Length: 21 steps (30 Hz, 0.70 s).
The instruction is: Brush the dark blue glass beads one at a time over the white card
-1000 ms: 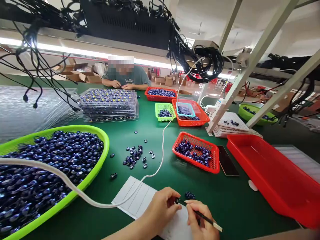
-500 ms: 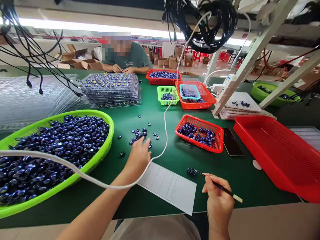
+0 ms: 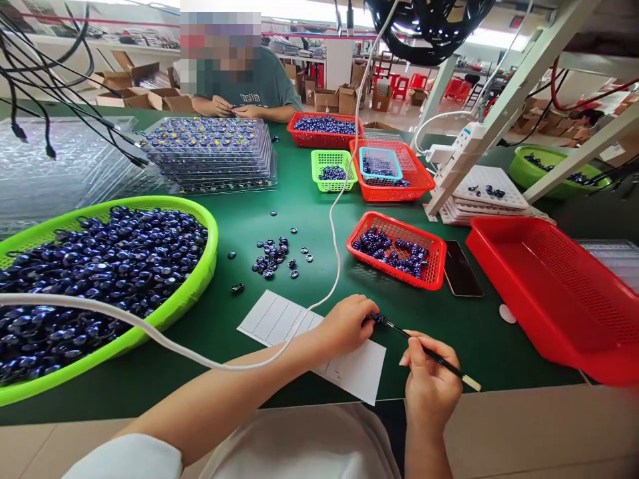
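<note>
My right hand (image 3: 432, 376) grips a thin black stick (image 3: 446, 364) with a pale end, tilted up to the left. Several shiny dark blue ring-like pieces (image 3: 380, 319) sit bunched around its far end. There my left hand (image 3: 349, 322) is closed in a pinch, with a small dark piece partly hidden at its fingertips. Beneath the left wrist lies a white ruled paper sheet (image 3: 269, 316). A loose group of similar dark blue pieces (image 3: 272, 254) is scattered on the green table (image 3: 299, 206), left of centre.
A green basket (image 3: 212, 246) heaped with dark blue pieces stands left. Right of centre are a red basket (image 3: 442, 269) with pieces, a phone (image 3: 462, 269) and a large red tray (image 3: 539, 299). A white cable (image 3: 249, 367) crosses over my left arm. Opposite sits a person (image 3: 272, 80).
My left hand has moved from the scattered pieces rightward to the stick's far end, its fingers now pinched. My right hand still holds the stick. The view has tilted down slightly.
</note>
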Each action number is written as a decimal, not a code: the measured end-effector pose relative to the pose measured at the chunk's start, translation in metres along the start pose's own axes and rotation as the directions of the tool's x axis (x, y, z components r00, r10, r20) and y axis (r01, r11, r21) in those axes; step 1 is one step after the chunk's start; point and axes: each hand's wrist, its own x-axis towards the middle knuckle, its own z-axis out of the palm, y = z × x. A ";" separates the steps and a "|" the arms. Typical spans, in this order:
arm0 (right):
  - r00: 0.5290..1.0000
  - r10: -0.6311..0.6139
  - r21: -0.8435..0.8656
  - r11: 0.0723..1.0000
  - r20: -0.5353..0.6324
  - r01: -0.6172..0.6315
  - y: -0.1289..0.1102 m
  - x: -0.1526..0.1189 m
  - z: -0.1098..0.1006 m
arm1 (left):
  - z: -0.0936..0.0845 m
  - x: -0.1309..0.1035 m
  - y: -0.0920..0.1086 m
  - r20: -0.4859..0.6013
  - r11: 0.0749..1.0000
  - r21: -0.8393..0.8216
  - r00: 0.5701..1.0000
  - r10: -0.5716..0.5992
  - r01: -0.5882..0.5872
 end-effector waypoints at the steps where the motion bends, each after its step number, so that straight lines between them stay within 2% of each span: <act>1: 1.000 0.001 -0.001 1.000 0.005 -0.001 0.000 0.000 0.000 | 0.001 0.001 0.000 -0.006 1.000 0.001 1.000 -0.002 0.002; 5: 1.000 0.020 -0.005 1.000 0.011 -0.020 0.001 0.002 0.000 | -0.006 0.000 0.002 0.009 0.999 -0.031 0.999 -0.031 0.031; 8: 0.998 0.046 -0.010 0.999 0.039 -0.045 -0.001 0.004 -0.002 | -0.024 -0.011 0.001 0.020 0.996 -0.065 0.998 -0.053 0.055; 11: 0.977 0.128 -0.055 0.991 0.168 -0.120 -0.007 0.001 -0.001 | -0.047 -0.036 0.000 0.058 0.999 -0.028 0.998 -0.014 0.015; 14: 0.898 0.293 -0.216 0.949 0.329 -0.231 -0.016 -0.006 0.004 | -0.061 -0.070 -0.003 0.174 0.994 0.018 0.979 0.103 -0.108; 16: 0.832 0.379 -0.329 0.909 0.405 -0.254 -0.020 -0.009 0.007 | -0.062 -0.089 -0.005 0.234 0.979 0.028 0.954 0.190 -0.202; 19: 0.760 0.446 -0.416 0.873 0.473 -0.253 -0.021 -0.009 0.011 | -0.054 -0.106 -0.008 0.233 0.956 0.105 0.941 0.244 -0.273; 21: 0.741 0.459 -0.421 0.869 0.490 -0.261 -0.020 -0.006 0.011 | -0.049 -0.110 -0.010 0.216 0.941 0.158 0.941 0.262 -0.298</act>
